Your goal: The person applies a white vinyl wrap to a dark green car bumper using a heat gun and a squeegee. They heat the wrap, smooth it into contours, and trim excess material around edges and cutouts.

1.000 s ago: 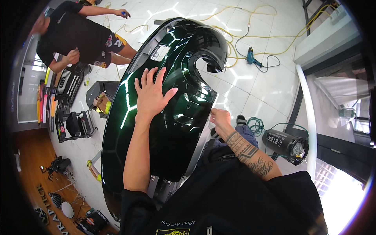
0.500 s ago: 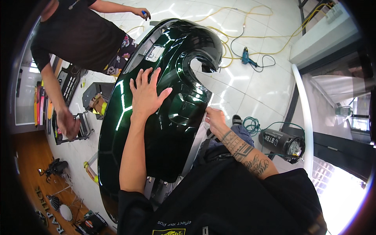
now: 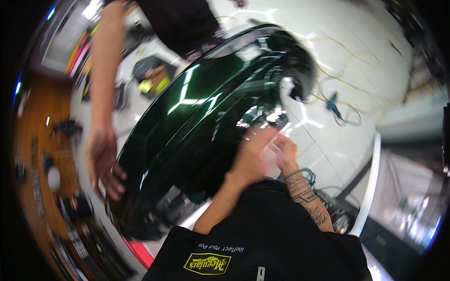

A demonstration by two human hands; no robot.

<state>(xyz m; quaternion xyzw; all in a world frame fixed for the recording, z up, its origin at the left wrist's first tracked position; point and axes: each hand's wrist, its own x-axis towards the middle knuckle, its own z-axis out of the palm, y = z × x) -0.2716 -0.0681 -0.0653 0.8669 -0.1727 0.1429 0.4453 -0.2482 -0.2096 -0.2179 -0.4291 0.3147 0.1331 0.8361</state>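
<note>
The glossy dark green car body panel [image 3: 187,131], with curved cutout and bright reflections, lies diagonally before me. My left hand [image 3: 253,147] is at its right edge near the cutout, its fingers smeared by motion. Just right of it, my right hand [image 3: 286,151] has its fingers pinched at that edge; a thin, pale, shiny strip shows between the hands, too blurred to make out. A co-worker's hand [image 3: 105,168] hangs with bent fingers by the panel's left edge.
A co-worker's dark shirt [image 3: 173,23] is beyond the panel. A heat gun [image 3: 333,104] and cords lie on the tiled floor. A white pole [image 3: 370,187] stands at right, a box with yellow items [image 3: 154,77] at upper left, stands and gear on the wooden area at left.
My left hand has moved from the panel's top surface down and right to its edge beside my right hand. The co-worker's hand has reached farther along the panel's left. The view has swung.
</note>
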